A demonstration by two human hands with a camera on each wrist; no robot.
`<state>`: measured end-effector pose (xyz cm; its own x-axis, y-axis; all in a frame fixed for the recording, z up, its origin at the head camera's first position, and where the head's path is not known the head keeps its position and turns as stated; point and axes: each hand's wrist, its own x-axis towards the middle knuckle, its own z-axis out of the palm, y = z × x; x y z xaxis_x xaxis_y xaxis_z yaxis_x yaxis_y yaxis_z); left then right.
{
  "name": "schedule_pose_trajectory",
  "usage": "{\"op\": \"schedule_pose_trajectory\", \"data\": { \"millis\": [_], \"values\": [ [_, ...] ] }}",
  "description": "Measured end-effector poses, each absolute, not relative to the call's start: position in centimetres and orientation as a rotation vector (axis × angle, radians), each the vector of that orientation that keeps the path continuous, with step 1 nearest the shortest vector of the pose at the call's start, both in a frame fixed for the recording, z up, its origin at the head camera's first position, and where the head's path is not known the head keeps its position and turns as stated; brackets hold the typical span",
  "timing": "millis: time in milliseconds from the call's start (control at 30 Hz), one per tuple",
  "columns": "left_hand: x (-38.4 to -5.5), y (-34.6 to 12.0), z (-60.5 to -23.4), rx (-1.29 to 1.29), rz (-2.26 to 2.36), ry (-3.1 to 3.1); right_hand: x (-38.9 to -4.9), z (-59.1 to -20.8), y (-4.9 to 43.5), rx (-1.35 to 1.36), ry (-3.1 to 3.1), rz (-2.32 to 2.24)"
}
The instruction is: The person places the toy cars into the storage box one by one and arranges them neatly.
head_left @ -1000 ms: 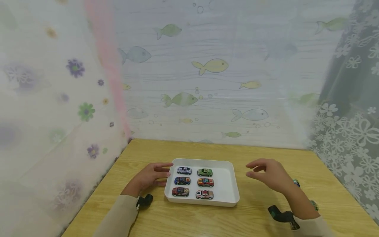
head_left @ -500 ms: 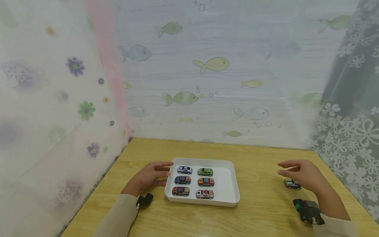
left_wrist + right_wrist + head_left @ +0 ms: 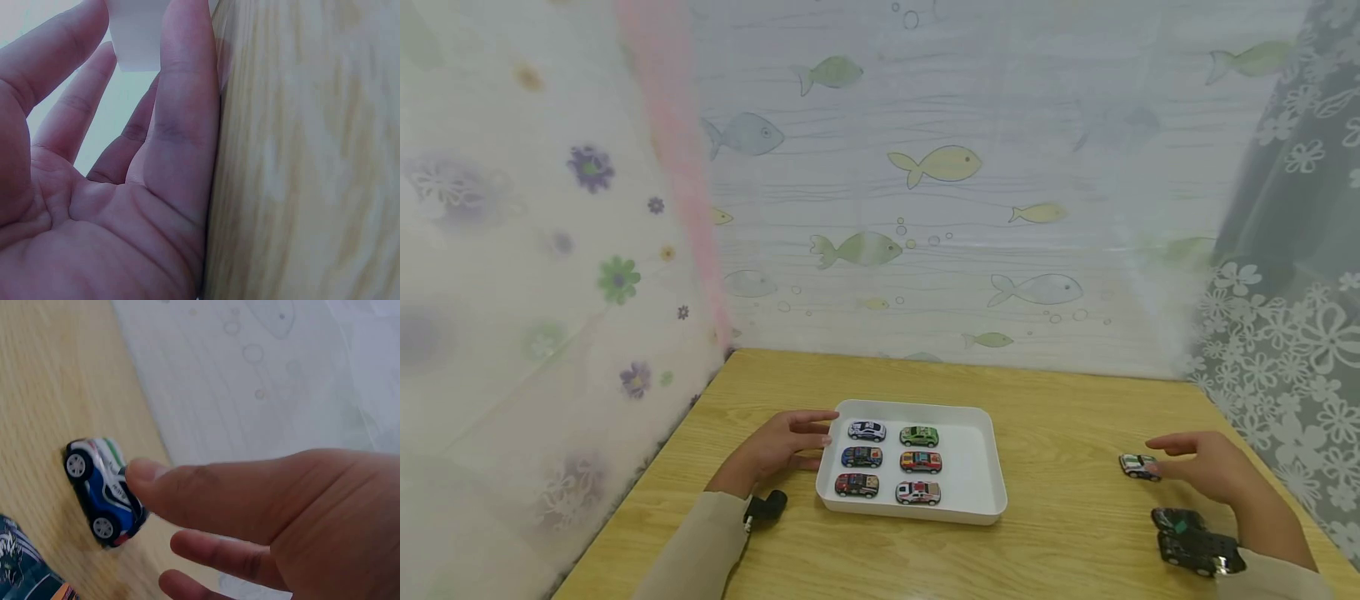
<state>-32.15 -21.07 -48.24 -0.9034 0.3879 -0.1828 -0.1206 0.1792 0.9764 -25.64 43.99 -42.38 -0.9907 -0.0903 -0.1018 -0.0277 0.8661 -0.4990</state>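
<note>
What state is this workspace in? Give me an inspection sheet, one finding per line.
Surface: wood-grain table.
Job's things: white tray holding six toy cars in two columns of three; white, green and blue car on the table, outside the tray; part of a dark car near it.
Clutter: nothing seen.
Left hand: at the tray's left side, fingers apart.
Right hand: thumb at the white, green and blue car; contact unclear.
Cables: nothing clearly seen.
Surroundings: fish-print sheet behind, flower-print sheets at both sides.
</note>
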Motion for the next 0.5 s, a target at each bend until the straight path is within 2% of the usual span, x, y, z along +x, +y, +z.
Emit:
{"op": "schedule_pose_trajectory", "data": {
  "millis": [500],
  "values": [
    [-32.23, -21.07, -48.33, 0.254, 1.761, 2.08, -25.96, -43.31, 43.56, -0.027, 2.9, -0.769]
  ]
}}
